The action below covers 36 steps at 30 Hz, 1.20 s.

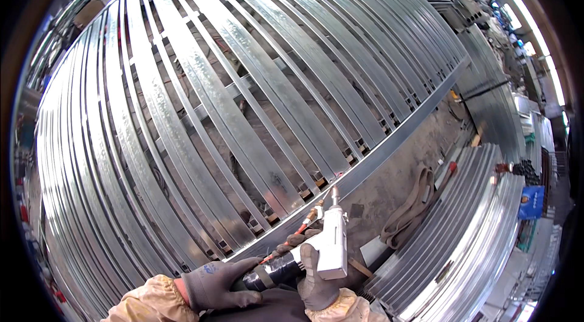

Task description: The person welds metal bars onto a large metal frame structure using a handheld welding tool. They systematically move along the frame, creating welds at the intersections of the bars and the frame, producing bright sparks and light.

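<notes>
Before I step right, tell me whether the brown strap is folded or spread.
Folded: the brown strap doubles back on itself in loops, beside the stacked long metal profiles.

Gray-gloved left hand (pixel 213 283) and right hand (pixel 318 287) close together, both curled in a grip, sleeved forearms (pixel 149 302) angled inward.

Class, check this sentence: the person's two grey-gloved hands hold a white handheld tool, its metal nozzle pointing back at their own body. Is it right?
Not quite: the direction is wrong. The head view shows the metal nozzle pointing away from the body, toward the frame's edge rail. The grey-gloved left hand and right hand do hold the white handheld tool.
</notes>
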Each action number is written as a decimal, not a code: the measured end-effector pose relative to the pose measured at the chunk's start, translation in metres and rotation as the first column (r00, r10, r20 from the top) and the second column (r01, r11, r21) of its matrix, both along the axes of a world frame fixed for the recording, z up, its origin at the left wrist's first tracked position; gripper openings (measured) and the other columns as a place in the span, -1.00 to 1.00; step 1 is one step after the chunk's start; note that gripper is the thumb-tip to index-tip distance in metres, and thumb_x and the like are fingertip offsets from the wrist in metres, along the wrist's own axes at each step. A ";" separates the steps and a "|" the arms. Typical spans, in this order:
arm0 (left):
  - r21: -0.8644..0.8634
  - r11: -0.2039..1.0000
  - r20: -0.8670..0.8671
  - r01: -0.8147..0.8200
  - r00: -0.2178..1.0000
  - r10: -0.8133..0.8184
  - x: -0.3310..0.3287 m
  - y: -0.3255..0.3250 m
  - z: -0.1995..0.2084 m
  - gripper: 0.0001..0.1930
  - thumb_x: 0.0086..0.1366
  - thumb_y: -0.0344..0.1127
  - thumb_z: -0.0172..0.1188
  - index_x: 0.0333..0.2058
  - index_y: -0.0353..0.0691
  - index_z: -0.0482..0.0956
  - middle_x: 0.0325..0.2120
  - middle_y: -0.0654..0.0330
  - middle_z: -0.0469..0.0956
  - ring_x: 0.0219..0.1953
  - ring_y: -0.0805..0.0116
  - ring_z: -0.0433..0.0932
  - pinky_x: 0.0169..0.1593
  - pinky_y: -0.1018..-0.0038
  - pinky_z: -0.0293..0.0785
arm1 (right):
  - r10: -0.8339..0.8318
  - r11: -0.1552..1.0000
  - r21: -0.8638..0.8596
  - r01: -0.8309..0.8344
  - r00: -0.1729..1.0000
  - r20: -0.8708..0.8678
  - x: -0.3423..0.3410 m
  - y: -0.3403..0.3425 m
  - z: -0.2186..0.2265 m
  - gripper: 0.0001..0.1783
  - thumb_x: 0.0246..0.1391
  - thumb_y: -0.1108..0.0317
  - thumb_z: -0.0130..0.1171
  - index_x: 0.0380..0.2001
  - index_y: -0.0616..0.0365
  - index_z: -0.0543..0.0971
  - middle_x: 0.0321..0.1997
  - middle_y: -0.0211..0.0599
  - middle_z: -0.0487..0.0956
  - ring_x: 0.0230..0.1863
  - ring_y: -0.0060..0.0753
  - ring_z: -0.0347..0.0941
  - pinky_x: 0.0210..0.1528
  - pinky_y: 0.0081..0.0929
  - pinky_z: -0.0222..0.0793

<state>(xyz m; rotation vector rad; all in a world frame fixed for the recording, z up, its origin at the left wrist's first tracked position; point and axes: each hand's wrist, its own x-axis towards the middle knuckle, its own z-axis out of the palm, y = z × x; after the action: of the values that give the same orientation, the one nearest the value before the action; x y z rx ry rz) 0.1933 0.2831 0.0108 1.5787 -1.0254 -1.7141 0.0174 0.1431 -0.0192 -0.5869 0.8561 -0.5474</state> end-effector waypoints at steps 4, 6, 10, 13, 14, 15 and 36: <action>0.118 0.987 -0.014 0.107 0.994 -0.106 0.022 0.007 -0.015 -0.11 0.15 0.00 0.50 0.33 -0.29 0.30 -0.29 -0.04 0.66 -0.22 0.15 0.71 -0.12 0.35 0.56 | 0.016 0.998 -0.064 -0.019 0.999 -0.046 0.009 0.015 -0.022 -0.59 0.28 0.36 0.21 0.07 0.23 0.32 -0.07 -0.10 0.54 -0.11 -0.14 0.62 -0.02 -0.04 0.65; 0.086 0.993 -0.017 0.086 0.996 -0.084 0.028 0.007 -0.019 -0.11 0.16 0.08 0.47 0.33 -0.26 0.30 -0.29 -0.07 0.67 -0.21 0.09 0.71 -0.11 0.31 0.57 | 0.028 0.994 -0.104 -0.028 1.000 -0.005 0.011 0.018 -0.036 -0.59 0.28 0.36 0.22 0.08 0.23 0.32 -0.06 -0.09 0.54 -0.10 -0.15 0.62 -0.03 -0.03 0.65; 0.046 0.997 -0.017 0.055 0.998 -0.054 0.043 -0.001 -0.025 -0.11 0.16 0.04 0.48 0.35 -0.24 0.30 -0.29 -0.04 0.69 -0.21 0.15 0.71 -0.11 0.33 0.57 | -0.013 0.991 -0.134 0.015 1.000 0.013 0.035 0.010 -0.029 -0.59 0.22 0.50 0.22 0.09 0.29 0.35 -0.12 -0.17 0.57 -0.14 -0.27 0.62 0.01 -0.21 0.60; 0.118 0.992 -0.140 0.040 0.990 -0.023 0.052 0.007 -0.050 -0.09 0.09 -0.10 0.57 0.32 -0.34 0.32 -0.15 0.07 0.68 -0.14 0.41 0.63 -0.02 0.41 0.56 | -0.009 0.997 -0.071 0.012 0.999 0.042 0.043 0.004 -0.035 -0.61 0.19 0.55 0.26 0.05 0.29 0.41 -0.11 -0.20 0.60 -0.13 -0.30 0.63 0.03 -0.28 0.57; 0.142 0.990 -0.181 0.018 0.983 0.008 0.053 0.007 -0.052 -0.09 0.08 -0.13 0.58 0.32 -0.35 0.33 -0.13 0.14 0.67 -0.13 0.51 0.56 0.00 0.43 0.55 | 0.006 0.999 -0.051 -0.004 0.999 0.040 0.043 0.002 -0.039 -0.63 0.19 0.55 0.26 0.04 0.28 0.42 -0.11 -0.20 0.60 -0.13 -0.30 0.64 0.02 -0.28 0.57; 0.151 0.988 -0.162 0.010 0.987 0.015 0.051 0.003 -0.050 -0.09 0.07 -0.12 0.59 0.32 -0.35 0.33 -0.13 0.14 0.67 -0.13 0.50 0.57 0.00 0.43 0.55 | 0.021 0.999 -0.029 -0.020 0.999 0.032 0.041 0.000 -0.042 -0.64 0.19 0.55 0.26 0.02 0.28 0.44 -0.11 -0.20 0.60 -0.13 -0.30 0.64 0.02 -0.28 0.57; 0.221 0.975 -0.205 -0.031 0.976 0.078 0.041 -0.017 -0.051 -0.20 0.08 -0.14 0.59 0.25 -0.30 0.43 -0.23 0.26 0.64 -0.25 0.58 0.53 -0.13 0.49 0.55 | 0.056 0.984 -0.164 -0.069 0.995 -0.082 0.032 -0.005 -0.056 -0.50 0.04 0.39 0.48 -0.02 0.20 0.44 -0.15 -0.31 0.64 -0.12 -0.45 0.59 0.00 -0.44 0.53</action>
<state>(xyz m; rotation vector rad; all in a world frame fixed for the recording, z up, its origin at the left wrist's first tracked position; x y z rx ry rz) 0.2348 0.2665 -0.0398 1.4971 -0.7026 -1.9615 0.0491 0.1377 -0.0752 -0.7900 0.8672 -0.5456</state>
